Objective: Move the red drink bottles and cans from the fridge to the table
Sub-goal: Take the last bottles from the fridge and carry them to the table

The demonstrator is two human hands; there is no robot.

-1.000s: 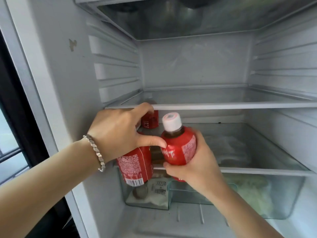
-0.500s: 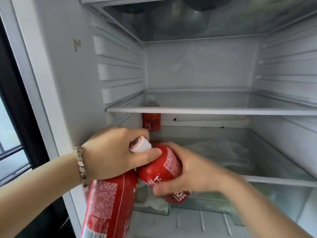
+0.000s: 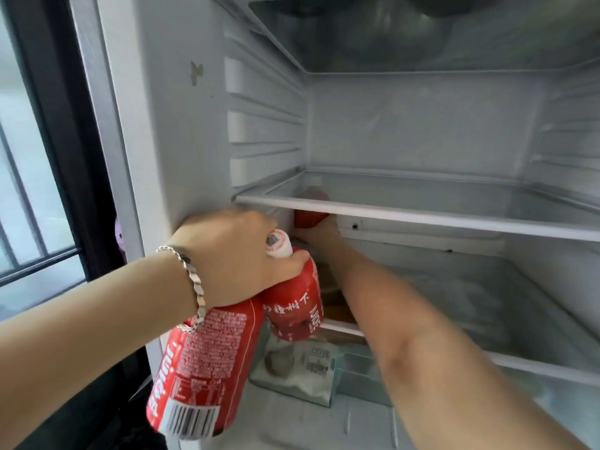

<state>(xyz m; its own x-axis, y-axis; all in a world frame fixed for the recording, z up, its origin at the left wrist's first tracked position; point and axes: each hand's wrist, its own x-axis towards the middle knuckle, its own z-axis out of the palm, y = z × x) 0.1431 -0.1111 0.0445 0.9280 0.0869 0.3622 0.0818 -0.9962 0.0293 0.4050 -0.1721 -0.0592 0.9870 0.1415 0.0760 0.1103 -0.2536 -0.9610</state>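
Drinks, two of the three seen, hang outside the fridge (image 3: 181,141) from my left grip (image 3: 233,254). Nearest is the tall drink (image 3: 194,368), clenched at its top. Just beyond and touching it is the capped bottle (image 3: 293,306), pinched at the neck under my thumb. A second ago my right grip held that bottle; it has since passed across, so the left now carries both. Freed, the right grip (image 3: 319,235) has reached under the upper shelf (image 3: 422,219) to the back bottle (image 3: 308,217), which stands at the rear left of the lower shelf. It touches the bottle's base; whether the fingers have closed I cannot tell. Judgement: one drink remains to lift out before all go to the table, which is not in view.
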